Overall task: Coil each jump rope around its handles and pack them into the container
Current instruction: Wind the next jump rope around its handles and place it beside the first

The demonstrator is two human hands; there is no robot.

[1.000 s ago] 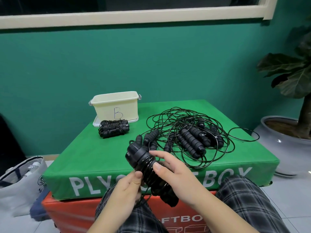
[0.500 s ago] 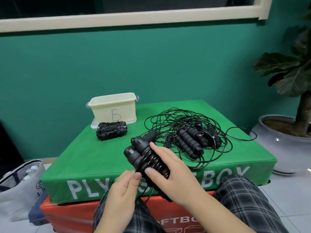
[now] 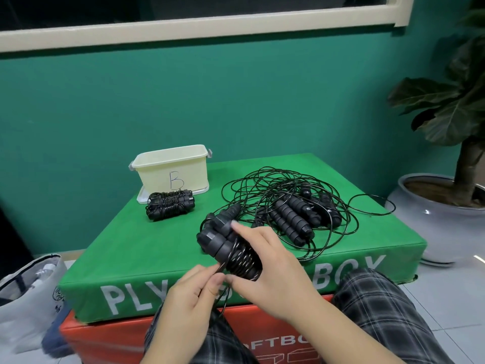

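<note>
Ribbed black jump-rope handles (image 3: 225,243), glossy cord-wrapped.

A bare strip of the green surface (image 3: 126,248) runs along its left and near side, open up to the coiled rope bundle (image 3: 170,204). That bundle lies just in front of the container (image 3: 172,168), blocking its near wall. The tangle of loose ropes (image 3: 294,208) fills the right half. The container's top looks open, though its inside is hidden.
</note>
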